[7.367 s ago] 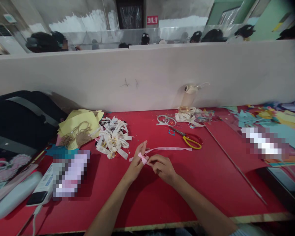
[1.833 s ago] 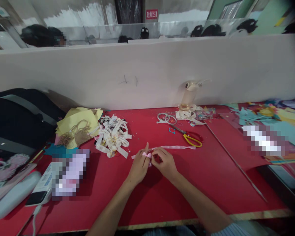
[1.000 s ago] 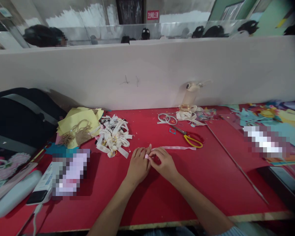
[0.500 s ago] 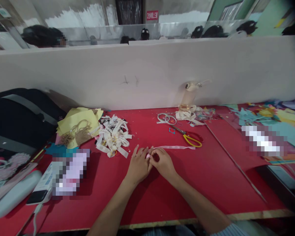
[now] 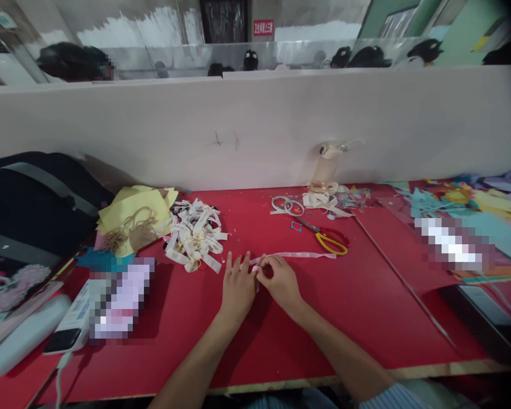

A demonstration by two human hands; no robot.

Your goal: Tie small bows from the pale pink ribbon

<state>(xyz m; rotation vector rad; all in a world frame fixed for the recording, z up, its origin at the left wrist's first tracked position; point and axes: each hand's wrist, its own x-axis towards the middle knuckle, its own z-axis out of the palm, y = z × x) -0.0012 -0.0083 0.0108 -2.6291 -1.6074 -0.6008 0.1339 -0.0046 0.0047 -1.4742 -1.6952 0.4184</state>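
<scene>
A narrow pale pink ribbon lies across the red table, its long end running right towards the scissors. Thumb and forefinger of my right hand form a ring and pinch the ribbon, where a small pink fold shows. My left hand is palm down right beside it, fingers stretched and spread over the ribbon's left part. Its thumb is hidden, and how it touches the ribbon there is unclear. Beyond my right hand rest scissors with yellow and red handles.
A heap of white printed ribbon pieces lies left of my hands. Further left are yellow paper, a dark bag and a white power bank. A bottle stands against the white partition; a thin cord crosses the right side.
My left hand has shifted slightly, its fingers spreading and straightening over the ribbon. My right hand keeps its pinch nearly in place. The whole view has moved a little.
</scene>
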